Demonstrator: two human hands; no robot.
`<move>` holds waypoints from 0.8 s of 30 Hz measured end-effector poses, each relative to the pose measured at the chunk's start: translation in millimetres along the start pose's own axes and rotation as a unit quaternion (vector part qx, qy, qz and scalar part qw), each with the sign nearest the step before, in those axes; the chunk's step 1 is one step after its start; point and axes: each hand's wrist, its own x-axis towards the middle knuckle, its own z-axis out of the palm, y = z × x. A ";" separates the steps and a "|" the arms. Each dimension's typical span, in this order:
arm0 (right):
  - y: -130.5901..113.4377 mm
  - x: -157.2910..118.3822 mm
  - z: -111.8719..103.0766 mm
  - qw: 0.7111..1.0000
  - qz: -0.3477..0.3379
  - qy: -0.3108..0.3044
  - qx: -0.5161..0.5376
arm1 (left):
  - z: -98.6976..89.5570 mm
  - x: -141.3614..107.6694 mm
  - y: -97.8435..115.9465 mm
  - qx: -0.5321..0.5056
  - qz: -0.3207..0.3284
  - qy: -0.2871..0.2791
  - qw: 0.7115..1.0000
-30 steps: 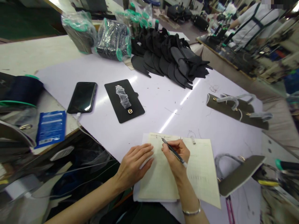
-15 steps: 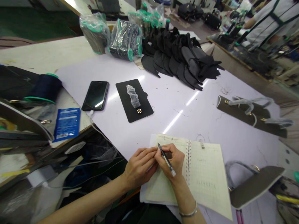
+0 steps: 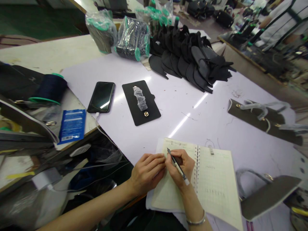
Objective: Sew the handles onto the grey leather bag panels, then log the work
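faintly gridded cream notebook [image 3: 218,175], black pen [image 3: 177,166], blue packet [image 3: 72,125], black phone [image 3: 101,97]

Black phone [image 3: 101,97] with a white plug [image 3: 97,114] at its lower edge, blue packet [image 3: 72,125] nearby, black panel [image 3: 138,117] bearing a plastic-wrapped strip [image 3: 140,98] (gold fitting [image 3: 146,114] just below), bagged thread spools [image 3: 132,38] beside heaped black pieces [image 3: 185,59].

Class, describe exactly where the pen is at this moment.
In the head view, the pen is held in the right hand, slanting over the open notebook's left page, just right of the left hand.
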 end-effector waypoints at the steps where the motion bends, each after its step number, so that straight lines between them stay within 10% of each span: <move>1: -0.3 -0.2 0.5 1.000 -0.014 -0.001 -0.005 | 0.1 -0.2 0.0 0.001 -0.001 0.000 1.000; 12: -12.5 3.0 2.8 0.983 -0.160 -0.026 -0.084 | -0.3 -2.0 -1.2 -0.002 0.003 0.005 1.000; 24: -2.0 12.7 5.2 0.991 -0.091 0.000 -0.099 | 0.2 -0.3 1.7 0.009 -0.006 0.000 1.000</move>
